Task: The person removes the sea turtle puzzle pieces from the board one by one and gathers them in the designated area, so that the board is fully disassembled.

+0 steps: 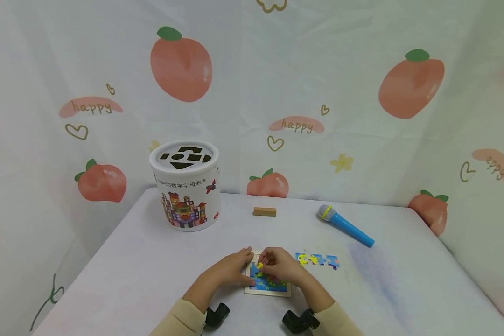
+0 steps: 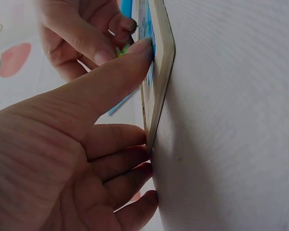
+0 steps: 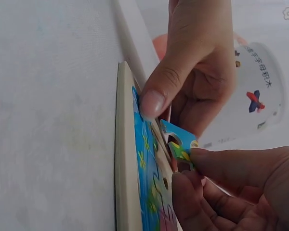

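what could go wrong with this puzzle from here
The puzzle piece pinched by the right hand is tilted to the wooden tray, so it may seat crooked. If the left hand eases off, the tray might slide. The right hand could also brush the loose pieces beside it.

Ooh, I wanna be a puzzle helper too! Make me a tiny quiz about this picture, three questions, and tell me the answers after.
1. Fill in: In the head view, the wooden block lies between the white bucket and the blue ____.

2. Pick one: What does the right hand pinch?
A) the wooden block
B) a puzzle piece
C) the bucket's lid

3. True or false: The left hand rests on the white bucket.

Key:
1. microphone
2. B
3. False; it touches the puzzle frame.
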A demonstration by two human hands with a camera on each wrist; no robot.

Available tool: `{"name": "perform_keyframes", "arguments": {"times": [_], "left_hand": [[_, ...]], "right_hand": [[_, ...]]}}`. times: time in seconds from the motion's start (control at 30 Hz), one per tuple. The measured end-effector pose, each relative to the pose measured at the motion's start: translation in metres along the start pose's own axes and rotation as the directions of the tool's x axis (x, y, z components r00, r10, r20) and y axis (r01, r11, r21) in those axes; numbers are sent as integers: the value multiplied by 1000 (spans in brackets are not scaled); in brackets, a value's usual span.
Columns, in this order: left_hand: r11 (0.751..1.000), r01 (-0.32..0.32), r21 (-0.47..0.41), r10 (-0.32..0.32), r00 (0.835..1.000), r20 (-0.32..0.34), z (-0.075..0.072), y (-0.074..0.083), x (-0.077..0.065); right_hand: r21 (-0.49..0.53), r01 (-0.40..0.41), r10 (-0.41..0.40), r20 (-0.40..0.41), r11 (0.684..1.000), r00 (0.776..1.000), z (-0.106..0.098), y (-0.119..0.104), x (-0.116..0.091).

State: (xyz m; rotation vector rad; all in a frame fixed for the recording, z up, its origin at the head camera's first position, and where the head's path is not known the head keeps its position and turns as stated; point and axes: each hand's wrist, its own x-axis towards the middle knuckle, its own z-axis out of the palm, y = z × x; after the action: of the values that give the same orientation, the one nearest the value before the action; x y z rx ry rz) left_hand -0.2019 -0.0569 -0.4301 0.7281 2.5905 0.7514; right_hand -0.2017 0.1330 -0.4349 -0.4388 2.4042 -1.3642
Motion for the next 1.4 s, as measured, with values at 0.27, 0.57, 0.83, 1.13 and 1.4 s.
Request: {"name": "perform_keyframes", "arguments": {"times": [0.27, 0.57, 0.83, 1.13, 1.4], "left_hand": [[1000, 19, -2, -19, 1000, -4, 2, 1, 1], [1000, 18, 12, -18, 1000, -12, 3, 1, 1], [1000, 12, 0, -12, 1000, -16, 4, -1, 0], [1000, 10, -7, -10, 1000, -18, 4, -1, 1], [1000, 7, -4, -7, 1000, -16, 4, -1, 1]], "right_hand": [[38, 5, -4, -26, 999, 1000, -13, 4, -16], [134, -95, 106, -76, 986, 991, -32, 24, -33], [189, -105, 126, -105, 976, 986, -49, 37, -52], [170, -139, 156, -95, 976, 983, -63, 51, -60], [152, -175, 194, -122, 973, 973, -66, 57, -63]]}}
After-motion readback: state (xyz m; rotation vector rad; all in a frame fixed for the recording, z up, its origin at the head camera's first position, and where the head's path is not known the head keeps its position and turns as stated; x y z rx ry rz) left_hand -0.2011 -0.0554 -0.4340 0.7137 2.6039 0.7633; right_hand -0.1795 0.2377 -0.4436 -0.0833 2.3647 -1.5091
